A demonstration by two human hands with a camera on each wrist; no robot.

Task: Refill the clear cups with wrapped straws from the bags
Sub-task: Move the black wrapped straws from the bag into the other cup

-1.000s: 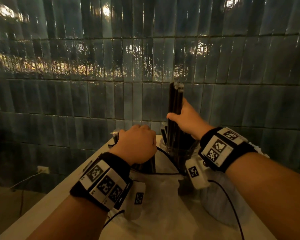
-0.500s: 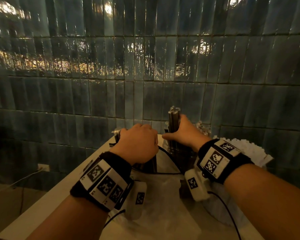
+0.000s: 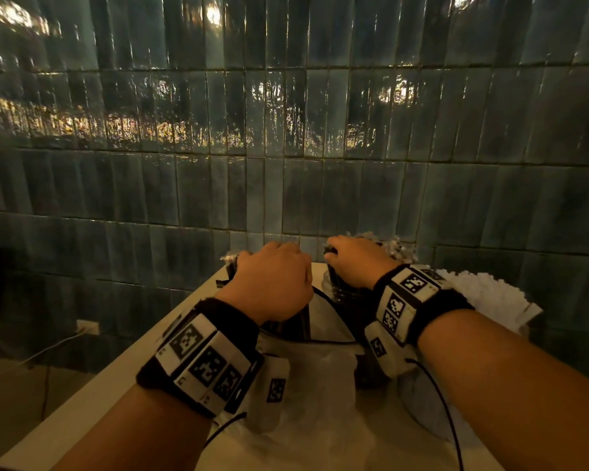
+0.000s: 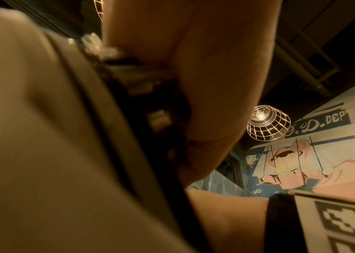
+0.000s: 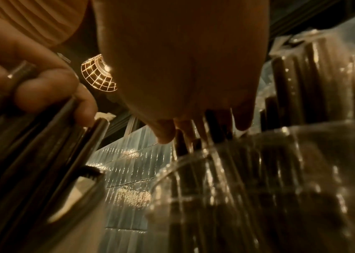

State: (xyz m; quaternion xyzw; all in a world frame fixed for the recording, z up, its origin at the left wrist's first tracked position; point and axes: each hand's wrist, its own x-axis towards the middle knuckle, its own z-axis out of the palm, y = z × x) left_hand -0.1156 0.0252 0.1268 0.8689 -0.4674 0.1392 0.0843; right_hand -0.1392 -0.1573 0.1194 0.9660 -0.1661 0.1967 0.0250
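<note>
Seating Straws in the Clear Cup

Wrapped straws (image 5: 213,123): standing in the clear cup (image 5: 248,171), right hand (image 3: 356,261) fingers curled on their tops. Likely light, stiff, slick-wrapped (grasp bundled, mid-length). Left of the cup, left hand (image 3: 272,283) grips another bundle (image 5: 63,137).

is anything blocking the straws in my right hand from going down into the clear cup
Nothing foreign shows in the way. The right hand already has its straws entering the clear cup. Only the straws already standing in that cup crowd the space, so the bundle may need wiggling to seat.
</note>
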